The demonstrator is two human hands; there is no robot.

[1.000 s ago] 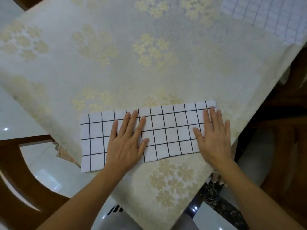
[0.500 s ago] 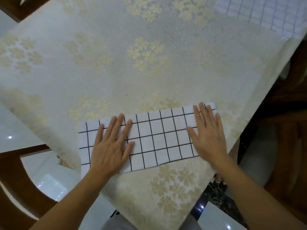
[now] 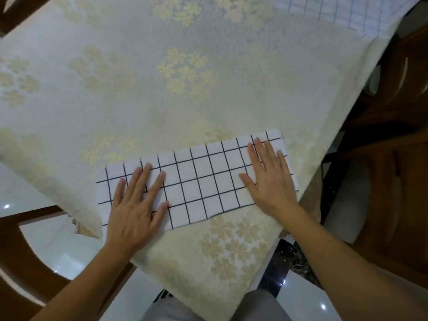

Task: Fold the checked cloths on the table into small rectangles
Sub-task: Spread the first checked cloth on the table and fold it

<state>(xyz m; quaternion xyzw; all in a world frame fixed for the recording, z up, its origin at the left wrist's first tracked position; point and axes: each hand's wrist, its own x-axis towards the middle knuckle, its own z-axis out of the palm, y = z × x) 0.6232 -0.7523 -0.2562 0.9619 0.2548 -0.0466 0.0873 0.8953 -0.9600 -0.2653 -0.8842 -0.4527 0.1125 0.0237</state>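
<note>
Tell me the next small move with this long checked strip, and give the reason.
Probably lift one short end and fold it across to the other: the white black-grid cloth strip lies long and flat, the left hand and right hand pressing open-palmed near its ends.

Checked cloth (image 3: 203,179) under my palms: thin woven fabric, matt white, black grid lines, lying smooth. Tablecloth (image 3: 162,100): thicker textile, cream, matt, slightly nubbly, with pale gold flower motifs that catch a faint sheen. Second checked cloth (image 3: 342,12) at 1 o'clock: same kind of matt fabric, lines fainter there. Chair (image 3: 20,269) at 8 o'clock: dark brown wood, smooth, low sheen. Floor (image 3: 53,239) seen through it: glossy tile with point reflections.
</note>
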